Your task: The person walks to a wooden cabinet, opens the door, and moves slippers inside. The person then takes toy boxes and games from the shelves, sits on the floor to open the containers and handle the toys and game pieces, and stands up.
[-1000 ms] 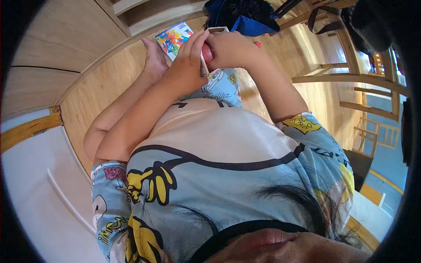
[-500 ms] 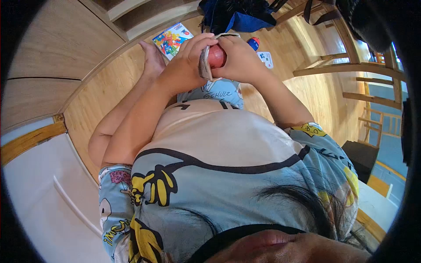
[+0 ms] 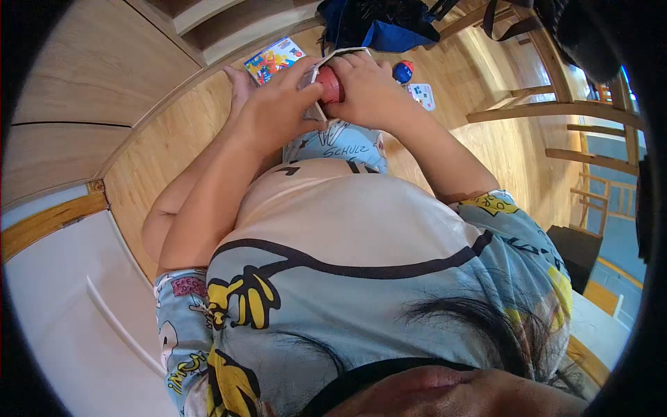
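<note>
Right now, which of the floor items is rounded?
The blue-and-red item, next to the white card; that card and the colourful printed item have straight sides.

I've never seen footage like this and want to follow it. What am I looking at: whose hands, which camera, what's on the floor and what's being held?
No machine here: these are a person's bare hands. Every picture comes from one camera worn on the head, looking forward and down. The left hand grips a thin pale panel; the right hand cups a rounded red object against it. I can't tell what that object is. Beyond, on the wooden floor, lie a flat colorful box, a blue-and-red item and a white card.
</note>
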A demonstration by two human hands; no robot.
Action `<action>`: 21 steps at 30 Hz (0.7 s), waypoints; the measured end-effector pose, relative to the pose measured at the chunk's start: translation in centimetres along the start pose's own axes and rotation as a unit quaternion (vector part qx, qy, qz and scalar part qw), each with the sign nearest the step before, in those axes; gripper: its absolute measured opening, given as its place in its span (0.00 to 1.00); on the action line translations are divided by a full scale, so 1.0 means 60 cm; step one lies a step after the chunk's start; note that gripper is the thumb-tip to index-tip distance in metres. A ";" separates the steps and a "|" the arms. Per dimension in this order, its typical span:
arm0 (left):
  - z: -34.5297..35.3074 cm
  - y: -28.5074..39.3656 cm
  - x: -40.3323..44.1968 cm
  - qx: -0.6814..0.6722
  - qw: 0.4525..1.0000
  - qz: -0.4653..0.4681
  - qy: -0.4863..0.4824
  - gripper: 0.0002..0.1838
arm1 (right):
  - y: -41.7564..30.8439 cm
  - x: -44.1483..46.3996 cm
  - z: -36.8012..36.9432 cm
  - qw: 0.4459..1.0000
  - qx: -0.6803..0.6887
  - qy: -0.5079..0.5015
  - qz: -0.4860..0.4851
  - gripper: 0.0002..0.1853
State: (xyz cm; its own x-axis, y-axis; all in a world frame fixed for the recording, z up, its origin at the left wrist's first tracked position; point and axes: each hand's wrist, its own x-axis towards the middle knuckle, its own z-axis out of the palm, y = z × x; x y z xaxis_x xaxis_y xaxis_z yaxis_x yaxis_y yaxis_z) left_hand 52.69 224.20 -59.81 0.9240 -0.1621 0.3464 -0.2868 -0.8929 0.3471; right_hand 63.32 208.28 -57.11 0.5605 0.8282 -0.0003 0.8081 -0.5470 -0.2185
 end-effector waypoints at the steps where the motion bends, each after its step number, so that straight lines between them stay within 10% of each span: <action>1: 0.000 -0.001 0.000 -0.001 1.000 0.001 -0.001 0.25 | 0.001 0.000 0.001 1.000 0.000 0.006 -0.007 0.34; 7: -0.009 0.004 0.004 0.101 0.994 -0.012 -0.029 0.25 | 0.019 0.000 0.000 0.997 0.071 0.020 -0.028 0.35; 18: 0.046 -0.022 -0.009 -0.105 0.989 0.017 0.104 0.38 | 0.027 -0.027 -0.037 0.961 0.261 0.073 -0.055 0.40; 21: 0.049 -0.025 -0.012 -0.073 0.993 0.001 0.096 0.38 | 0.053 -0.037 -0.061 0.873 0.482 0.062 -0.036 0.43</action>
State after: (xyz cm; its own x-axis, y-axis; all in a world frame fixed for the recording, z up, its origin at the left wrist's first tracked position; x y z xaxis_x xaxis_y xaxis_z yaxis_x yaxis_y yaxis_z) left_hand 53.18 224.42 -63.13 0.8623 -0.0686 0.5017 -0.3349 -0.8204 0.4635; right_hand 65.33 204.28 -54.21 0.5791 0.8031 0.1401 0.3471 -0.0874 -0.9337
